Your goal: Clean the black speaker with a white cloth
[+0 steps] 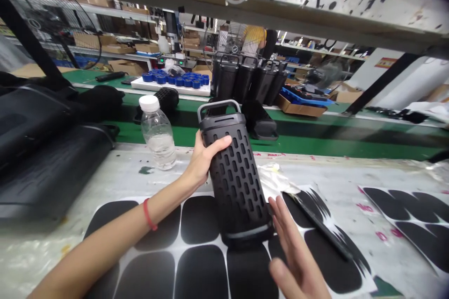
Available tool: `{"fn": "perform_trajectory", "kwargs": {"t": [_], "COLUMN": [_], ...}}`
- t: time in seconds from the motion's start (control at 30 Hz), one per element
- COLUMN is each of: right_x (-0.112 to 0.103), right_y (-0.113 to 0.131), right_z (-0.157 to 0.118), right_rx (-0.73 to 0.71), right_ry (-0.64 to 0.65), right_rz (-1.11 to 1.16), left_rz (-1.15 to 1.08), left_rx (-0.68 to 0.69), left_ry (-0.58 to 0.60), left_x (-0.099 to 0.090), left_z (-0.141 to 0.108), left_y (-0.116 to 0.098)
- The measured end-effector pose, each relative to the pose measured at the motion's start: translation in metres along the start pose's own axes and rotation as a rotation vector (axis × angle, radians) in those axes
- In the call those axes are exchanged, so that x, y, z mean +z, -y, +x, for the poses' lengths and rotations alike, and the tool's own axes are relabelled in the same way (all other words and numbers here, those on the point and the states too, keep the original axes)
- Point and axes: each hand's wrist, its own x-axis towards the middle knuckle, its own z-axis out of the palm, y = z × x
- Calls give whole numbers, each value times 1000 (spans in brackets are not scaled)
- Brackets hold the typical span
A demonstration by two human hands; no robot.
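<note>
While the left hand (pixel 202 159) wraps around the upper part of a black cylindrical speaker (pixel 234 173), thumb hooked across the front, the thing stands tilted on the bench, top leaning away toward the green belt. Its shell looks like matte rubbery plastic punched with rows of little oblong slots, with a smooth band near the base and a grey loop handle (pixel 219 107) arching over the top. There's a red band (pixel 149 215) on that wrist.

The right hand (pixel 296 252) is flat and wide open, fingers straight, holding nothing, just beside the speaker's lower right edge; can't tell if it's actually touching.

Under both hands lies a white sheet (pixel 203 247) covered with glossy black rounded-square stickers, the speaker's base planted on it. Just right of the open hand there's a thin black strip (pixel 322 224) lying diagonally, and further right more black sticker shapes (pixel 414 215).

Just beyond the left hand stands a clear plastic water bottle (pixel 157 133) with a white cap, crinkly and nearly empty. Past the belt, a row of similar black speakers (pixel 249 77) and a white tray of blue caps (pixel 171 79).
</note>
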Motion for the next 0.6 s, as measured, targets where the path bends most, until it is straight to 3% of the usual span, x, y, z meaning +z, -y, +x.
{"fn": "perform_trajectory", "kwargs": {"t": [0.1,0.2,0.3,0.43,0.6], "right_x": [16,19,5,-15,-35], "right_y": [-8,-10,-13,-20,-24], "right_z": [5,11,14,10,4], "right_rx": [50,105,164,177,110], "right_ry": [-73,-87,-54,-138,-293], "right_rz": [-172,-231,-135,52,-96], "left_rz": [36,59,67,59,34], "left_rx": [28,58,73,43,-28], "left_ry": [36,83,102,55,15], "left_x": [0,1,1,-3,-5], "left_z": [-1,-4,-2,6,12], "left_y": [3,1,1,5,3]}}
